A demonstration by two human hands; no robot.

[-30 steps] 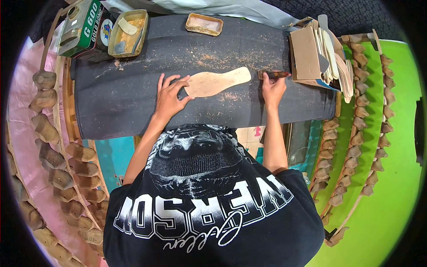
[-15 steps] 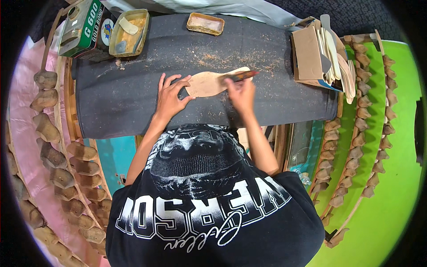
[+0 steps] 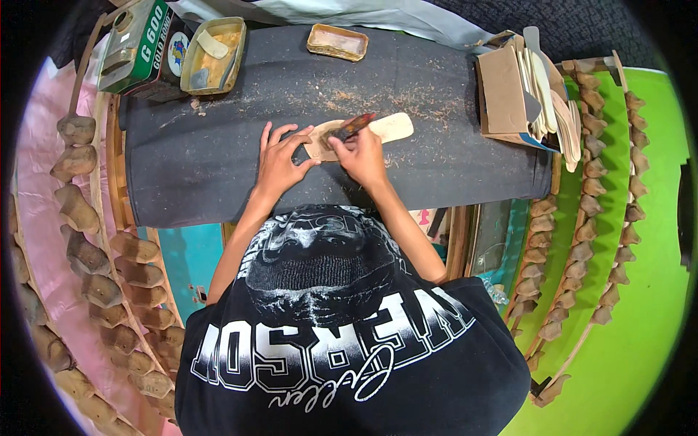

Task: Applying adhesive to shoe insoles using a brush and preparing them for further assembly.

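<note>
A tan shoe insole (image 3: 396,127) lies flat on the dark cloth of the table, its rounded ends pointing left and right. My left hand (image 3: 280,161) grips its left end between thumb and forefinger, the other fingers raised and apart. In my right hand (image 3: 361,158) is a short brush (image 3: 356,125) with a reddish-brown handle. The brush's dark bristle end rests on the left part of the insole. My right fingers hide the insole's middle.
Shavings litter the dark cloth (image 3: 451,167). Toward the back are a green-and-black can (image 3: 149,54), a tray (image 3: 234,62) holding scrapers, and a small tray (image 3: 338,42). At right stands a cardboard box (image 3: 502,94) of insole pieces. Racks of wooden shoe lasts (image 3: 102,291) flank me.
My right hand has moved the brush leftward along the insole, from its right half to its left end. My left hand stays in place on the insole.
</note>
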